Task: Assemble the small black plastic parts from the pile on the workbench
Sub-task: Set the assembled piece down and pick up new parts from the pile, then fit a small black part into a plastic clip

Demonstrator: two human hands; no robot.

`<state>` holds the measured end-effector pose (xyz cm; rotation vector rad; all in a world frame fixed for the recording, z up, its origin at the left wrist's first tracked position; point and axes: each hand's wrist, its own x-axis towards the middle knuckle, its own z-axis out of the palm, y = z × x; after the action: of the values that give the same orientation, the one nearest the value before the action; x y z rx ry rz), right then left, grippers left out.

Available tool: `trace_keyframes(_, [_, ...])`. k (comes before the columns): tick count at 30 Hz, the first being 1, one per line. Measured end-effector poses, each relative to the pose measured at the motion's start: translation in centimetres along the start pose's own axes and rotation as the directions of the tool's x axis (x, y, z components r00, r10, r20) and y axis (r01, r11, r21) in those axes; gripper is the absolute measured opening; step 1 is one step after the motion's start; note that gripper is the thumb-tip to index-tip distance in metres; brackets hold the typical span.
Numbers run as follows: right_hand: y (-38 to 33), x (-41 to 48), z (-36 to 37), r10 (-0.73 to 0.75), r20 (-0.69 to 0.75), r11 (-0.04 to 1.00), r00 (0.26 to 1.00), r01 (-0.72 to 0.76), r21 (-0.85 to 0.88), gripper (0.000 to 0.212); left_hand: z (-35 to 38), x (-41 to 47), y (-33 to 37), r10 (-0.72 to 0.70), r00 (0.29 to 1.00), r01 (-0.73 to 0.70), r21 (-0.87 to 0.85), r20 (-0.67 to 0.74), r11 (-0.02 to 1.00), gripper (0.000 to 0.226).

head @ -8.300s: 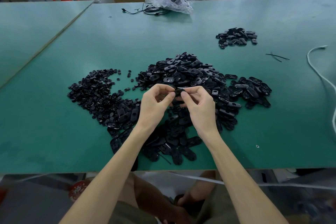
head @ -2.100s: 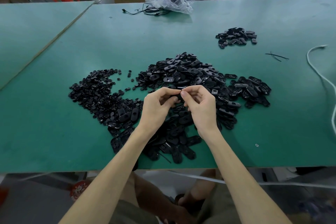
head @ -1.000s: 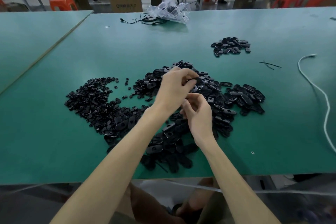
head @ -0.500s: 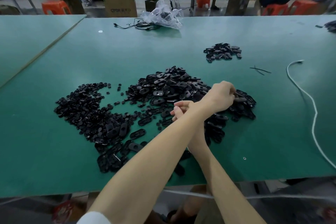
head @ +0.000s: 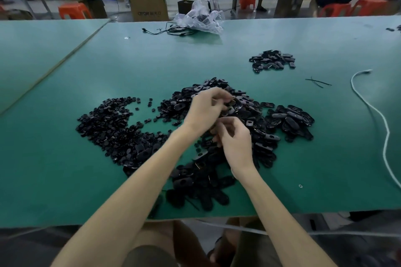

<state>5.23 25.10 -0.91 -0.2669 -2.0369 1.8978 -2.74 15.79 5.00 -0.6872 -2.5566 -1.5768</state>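
A big pile of black oval plastic parts [head: 249,115] covers the middle of the green workbench [head: 65,180]. A spread of smaller black parts [head: 108,123] lies to its left. My left hand [head: 206,110] reaches over the top of the oval pile, and its curled fingertips pinch a black oval part [head: 231,102], which is blurred. Just nearer to me, my right hand [head: 236,138] hovers over the pile with loosely curled fingers and nothing visible between them. More oval parts [head: 195,182] lie by the front edge.
A small separate heap of black parts [head: 271,62] sits at the back right. A white cord [head: 377,115] runs along the right side, near thin black strips [head: 318,82]. A plastic bag [head: 199,20] and a black cable [head: 169,31] lie at the far edge. A person sits beyond.
Half a second ago my left arm was stretched across to the right cluster of parts. It has drawn back to the top of the central pile. My right hand stayed over the pile.
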Motion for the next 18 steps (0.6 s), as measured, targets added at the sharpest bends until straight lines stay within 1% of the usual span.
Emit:
trace_keyframes(1, [0.1,0.0,-0.1,0.003,-0.010,1.000,1.000,-0.003,0.017,0.012,-1.0,-0.3,-1.0,-0.003,1.000,0.004,0.043,-0.022,0.999,0.025])
trace_keyframes(4, [0.0,0.4,-0.1,0.051,-0.037,0.989,0.998,-0.045,0.143,0.013,-3.6,-1.2,-3.7,-0.034,0.998,0.041,0.153,-0.047,0.987,0.018])
trace_keyframes(8, [-0.4,1.1,0.0,0.126,-0.041,0.958,0.991,-0.111,0.265,0.020,-4.6,-2.4,-5.9,-0.083,0.997,0.081,0.199,0.006,0.977,0.012])
trace_keyframes(13, [-1.1,1.9,0.3,0.201,-0.027,0.902,0.979,-0.175,0.394,0.033,-4.0,-3.7,-7.2,-0.061,0.998,0.056,0.271,0.011,0.961,0.010])
trace_keyframes(15, [-1.4,2.4,0.4,0.244,-0.008,0.864,0.970,-0.213,0.457,0.038,-3.8,-4.0,-7.2,-0.035,0.999,0.020,0.327,0.040,0.945,0.009])
trace_keyframes(16, [-1.5,2.6,0.4,0.273,0.011,0.827,0.962,-0.241,0.509,0.039,-3.7,-4.0,-7.2,-0.026,0.998,0.006,0.344,0.054,0.939,0.009])
trace_keyframes(18, [-1.8,3.1,0.1,0.336,0.085,0.701,0.938,-0.310,0.642,0.042,-3.8,-4.1,-7.1,-0.027,0.998,0.004,0.338,0.064,0.941,0.009])
